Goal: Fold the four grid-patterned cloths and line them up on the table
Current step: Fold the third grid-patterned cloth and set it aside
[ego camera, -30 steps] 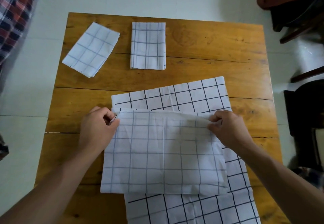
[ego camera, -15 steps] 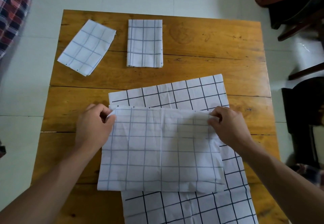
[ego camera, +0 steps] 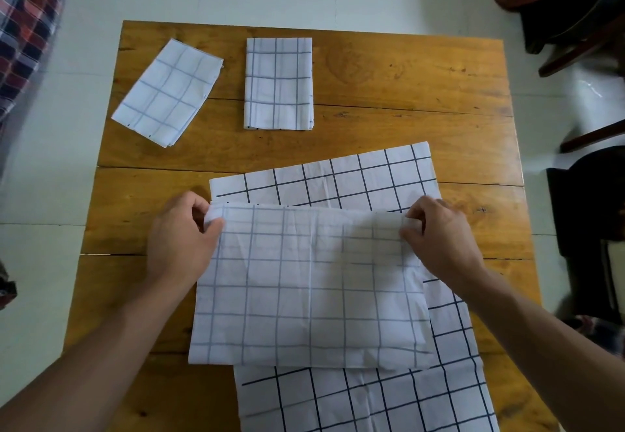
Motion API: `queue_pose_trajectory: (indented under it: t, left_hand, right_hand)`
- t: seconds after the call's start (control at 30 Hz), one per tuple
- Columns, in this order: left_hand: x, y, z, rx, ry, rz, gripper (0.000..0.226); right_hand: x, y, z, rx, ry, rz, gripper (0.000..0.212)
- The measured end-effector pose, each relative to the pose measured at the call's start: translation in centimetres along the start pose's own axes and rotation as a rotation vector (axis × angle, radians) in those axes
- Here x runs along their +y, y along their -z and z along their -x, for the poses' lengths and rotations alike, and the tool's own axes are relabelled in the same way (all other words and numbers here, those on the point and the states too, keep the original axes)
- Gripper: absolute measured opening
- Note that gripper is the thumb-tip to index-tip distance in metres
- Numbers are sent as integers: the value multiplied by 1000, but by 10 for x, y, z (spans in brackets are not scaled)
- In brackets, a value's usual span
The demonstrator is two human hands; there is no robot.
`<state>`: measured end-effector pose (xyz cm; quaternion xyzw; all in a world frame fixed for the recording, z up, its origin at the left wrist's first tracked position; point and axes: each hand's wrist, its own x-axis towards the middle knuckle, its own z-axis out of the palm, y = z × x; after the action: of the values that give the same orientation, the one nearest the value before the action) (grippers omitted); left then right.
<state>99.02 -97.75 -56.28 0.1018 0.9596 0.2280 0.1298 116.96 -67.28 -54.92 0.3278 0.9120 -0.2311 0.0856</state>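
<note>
Cloth (ego camera: 311,282) half-folded, faint grid, far corners pinched both hands.

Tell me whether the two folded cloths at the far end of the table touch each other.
Apart. The head view shows bare wood between the tilted folded cloth and the straight folded cloth on the table.

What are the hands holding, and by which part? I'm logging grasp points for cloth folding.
Both hold the half-folded white cloth with faint grey grid lines: left hand pinches its far left corner, right hand its far right corner.
</note>
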Motion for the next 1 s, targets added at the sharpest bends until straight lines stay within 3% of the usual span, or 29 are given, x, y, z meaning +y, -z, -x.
queue_pose_trajectory:
  t: [0.1, 0.2, 0.3, 0.43, 0.5, 0.57, 0.73, 0.87, 1.0]
  left_hand:
    - [3, 1, 3, 55, -50, -85, 30]
    - [7, 0, 5, 50, -132, -168, 15]
    - [4, -2, 7, 37, -151, -180, 9]
    - [3, -3, 12, 31, -129, -169, 4]
    - [6, -5, 19, 17, -144, -217, 15]
    - [14, -7, 35, -7, -254, -240, 28]
    - [36, -24, 96, -179, -573, -213, 34]
    - [32, -36, 118, -278, -592, -265, 44]
    - [23, -42, 121, -251, -603, -242, 53]
  right_hand:
    - [-4, 0, 7, 105, 74, 187, 41]
    - [-20, -6, 21, 150, 299, 190, 37]
    - [-38, -22, 41, -21, 406, 132, 37]
    - [-45, -37, 55, -134, 364, 159, 56]
    - [-44, -38, 55, -133, 347, 138, 62]
    - [-44, -39, 57, -139, 353, 154, 68]
    - [-43, -39, 68, -136, 369, 138, 83]
    - [-36, -39, 78, -173, 404, 168, 94]
    - [-31, -43, 79, -218, 379, 180, 98]
